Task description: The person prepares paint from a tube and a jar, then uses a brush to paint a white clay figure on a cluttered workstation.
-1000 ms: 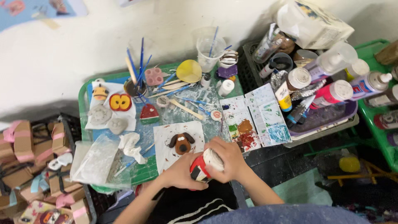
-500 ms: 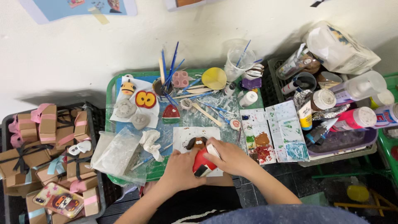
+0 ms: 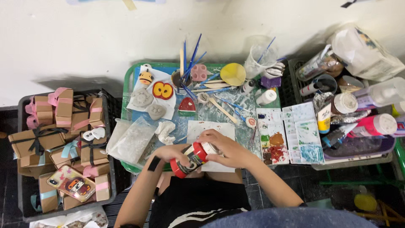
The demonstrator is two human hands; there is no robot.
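Step in hand: opening or closing a paint bottle. The red paint bottle [image 3: 190,159] lies tilted at the near edge of the green tray [image 3: 126,90], over a white sheet [image 3: 202,128]. The left hand [image 3: 168,154] grasps the bottle body; the right hand [image 3: 223,145] is clenched around its white cap end — whether the cap is loosening or tightening cannot be told. The next move, as judged, calls for a firm counter-grip on the body while the cap turns, keeping the bottle level over the sheet. Right of the tray sits a stained palette [image 3: 272,135]; left of it, a crate of small ribboned boxes [image 3: 63,139].
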